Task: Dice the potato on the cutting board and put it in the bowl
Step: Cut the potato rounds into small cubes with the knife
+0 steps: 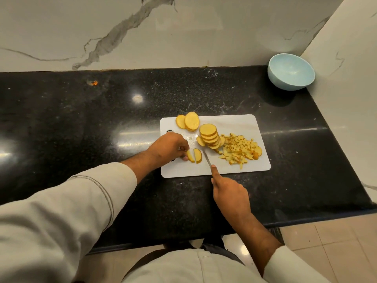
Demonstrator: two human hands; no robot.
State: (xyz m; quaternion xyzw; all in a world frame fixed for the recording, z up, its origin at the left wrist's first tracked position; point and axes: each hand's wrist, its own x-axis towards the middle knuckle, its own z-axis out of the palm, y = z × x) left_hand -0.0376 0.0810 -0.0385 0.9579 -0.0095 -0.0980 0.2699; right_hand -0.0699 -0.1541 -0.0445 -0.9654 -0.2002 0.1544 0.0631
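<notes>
A white cutting board (pixel 234 170) lies on the black counter. On it are two round potato slices (pixel 188 121) at the far left, a leaning stack of slices (pixel 210 136) in the middle and a pile of diced potato (pixel 239 151) to the right. A slice cut in two halves (pixel 195 155) lies at the board's near left. My left hand (pixel 170 147) pinches the left half with its fingertips. My right hand (pixel 229 193) grips a knife (pixel 207 158), index finger along the spine, its blade just right of the halves. The pale blue bowl (pixel 290 71) stands empty at the far right corner.
The black granite counter (pixel 81 123) stretches wide to the left of the board. A marble wall (pixel 142 31) backs it and a side wall (pixel 346 99) closes the right, close beside the bowl. The counter's front edge runs just below my right hand.
</notes>
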